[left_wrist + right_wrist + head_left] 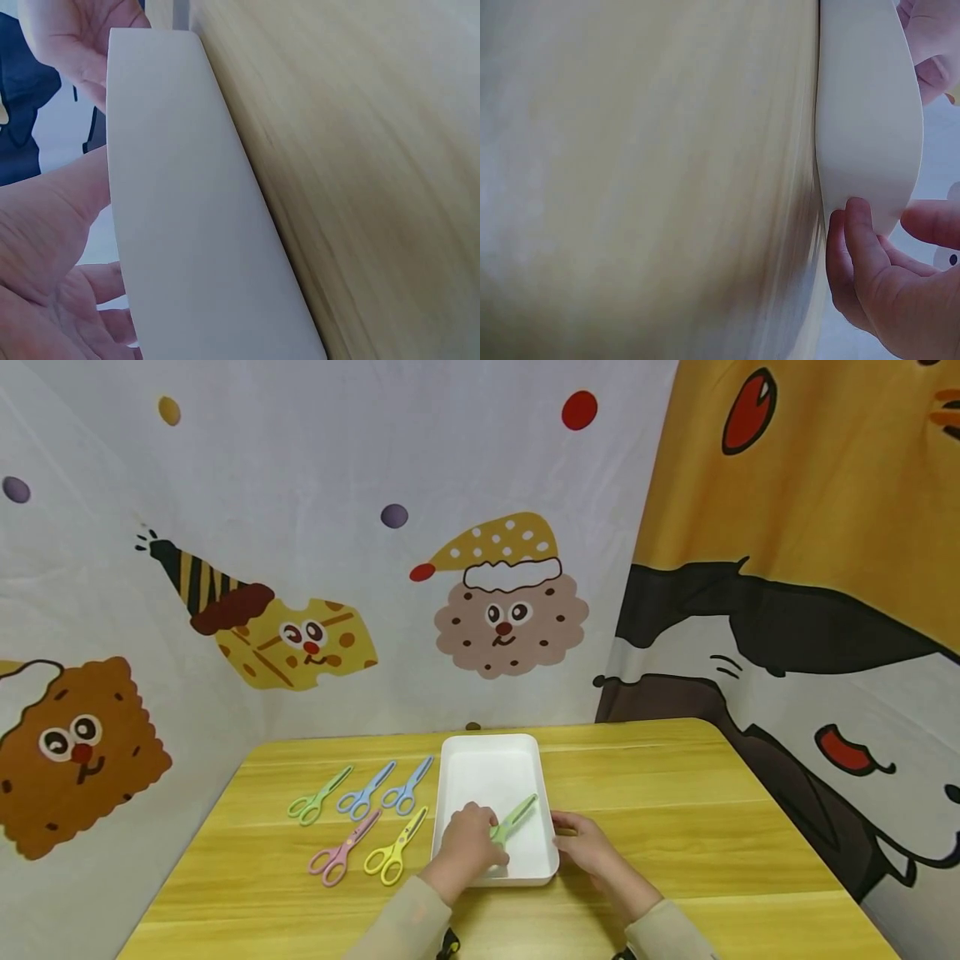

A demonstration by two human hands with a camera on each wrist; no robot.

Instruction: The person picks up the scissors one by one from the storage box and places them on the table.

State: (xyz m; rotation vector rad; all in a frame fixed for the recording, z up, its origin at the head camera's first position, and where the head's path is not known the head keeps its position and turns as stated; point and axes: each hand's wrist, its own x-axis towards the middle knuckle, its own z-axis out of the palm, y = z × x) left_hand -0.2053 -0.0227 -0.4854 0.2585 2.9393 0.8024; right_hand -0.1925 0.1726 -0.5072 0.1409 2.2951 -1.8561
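Note:
The left hand (468,843) reaches over the near left part of a white tray (491,760) and grips green scissors (517,818) by the handles. Their tip points to the tray's far right side, while the fingers cover much of the handles. Outside the tray, the right hand (588,847) holds its right side near the front corner. In the right wrist view, its fingertips (859,210) press the outer wall, with the thumb up by the rim. The left wrist view has the tray's front wall (180,187) hiding the left fingertips and scissors.
Left of the tray lie another pair of green scissors (318,796), two blue pairs (367,793), a pink pair (345,849) and a yellow pair (397,847). All rest on a wooden table (660,785), with a cartoon-printed curtain (315,468) behind it.

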